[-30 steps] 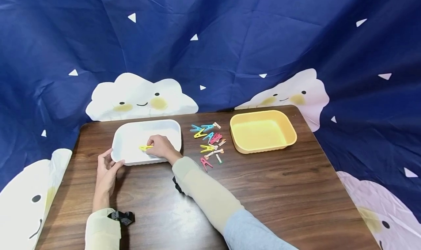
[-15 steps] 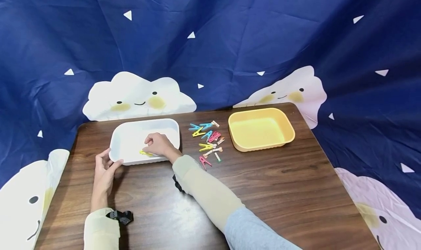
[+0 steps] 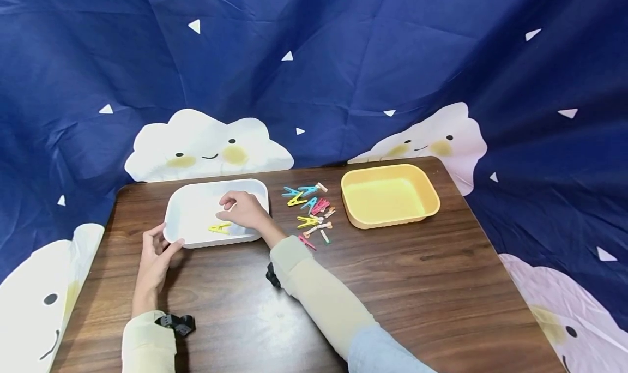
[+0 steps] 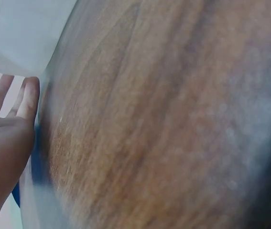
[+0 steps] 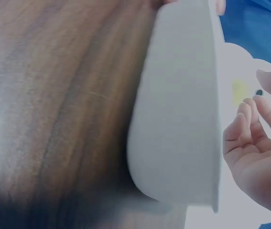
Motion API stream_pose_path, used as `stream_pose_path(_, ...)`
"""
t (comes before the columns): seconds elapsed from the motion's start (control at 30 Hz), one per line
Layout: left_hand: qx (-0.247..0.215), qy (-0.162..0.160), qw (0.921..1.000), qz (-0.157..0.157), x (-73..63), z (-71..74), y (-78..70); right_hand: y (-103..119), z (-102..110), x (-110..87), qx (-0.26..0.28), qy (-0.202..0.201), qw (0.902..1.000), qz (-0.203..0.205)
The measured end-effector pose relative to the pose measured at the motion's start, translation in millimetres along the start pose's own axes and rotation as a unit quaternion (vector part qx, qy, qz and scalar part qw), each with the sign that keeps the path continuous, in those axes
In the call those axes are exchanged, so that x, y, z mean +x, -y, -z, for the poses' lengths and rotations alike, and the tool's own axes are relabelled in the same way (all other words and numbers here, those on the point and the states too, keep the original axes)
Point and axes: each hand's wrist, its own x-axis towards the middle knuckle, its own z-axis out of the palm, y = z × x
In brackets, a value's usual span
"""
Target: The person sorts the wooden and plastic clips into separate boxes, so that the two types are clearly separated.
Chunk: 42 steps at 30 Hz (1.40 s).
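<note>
A yellow clothespin (image 3: 219,228) lies in the white tray (image 3: 191,204) at the table's left. Over the tray hovers my right hand (image 3: 243,209), its thumb and fingers loosely bent with nothing between them; the right wrist view shows this hand (image 5: 254,143) above the tray's rim with a gap between thumb and index finger. My left hand (image 3: 156,261) grips the tray's near left corner, thumb at the front rim and fingers along the left side. Several clothespins (image 3: 309,220), in blue, yellow, red and pale wood, lie scattered on the table right of the tray.
A yellow tray (image 3: 355,219) stands at the back right of the brown wooden table (image 3: 417,286). Behind the table hangs a dark blue cloth (image 3: 333,62) printed with white clouds and triangles.
My right hand has let go of the yellow clothespin, which now rests on the white tray's floor, and has lifted slightly away to the right. My left hand stays at the tray's corner.
</note>
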Motion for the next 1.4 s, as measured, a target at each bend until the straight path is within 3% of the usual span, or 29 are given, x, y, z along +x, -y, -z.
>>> stream_pose_path(0.13,-0.025,0.007,0.9996,-0.01,0.1,0.6,0.4,1.6,12.4,-5.7,0.049,-0.023,0.9986,0.003)
stream_pose_path(0.37,-0.011,0.008,0.9998,-0.017,-1.2,-0.1,2.9,-1.9,28.6,-17.4,0.104,-0.06,0.9928,0.001)
stream_pose_path(0.57,-0.024,0.004,0.9994,-0.024,-2.3,-1.8,4.5,-9.4,44.3,-32.8,0.116,-0.098,0.9882,0.017)
stream_pose_path(0.77,-0.028,0.005,0.9992,-0.026,-2.9,-1.2,5.7,-23.7,56.5,-46.0,0.134,-0.111,0.9842,0.033)
stream_pose_path(1.2,-0.059,-0.006,0.9977,-0.034,-7.4,-1.5,4.6,-51.6,68.3,-52.3,0.144,-0.137,0.9799,0.011)
stream_pose_path(1.4,-0.065,0.004,0.9971,-0.039,-6.6,-3.4,4.0,-61.4,74.1,-53.6,0.139,-0.155,0.9781,-0.004)
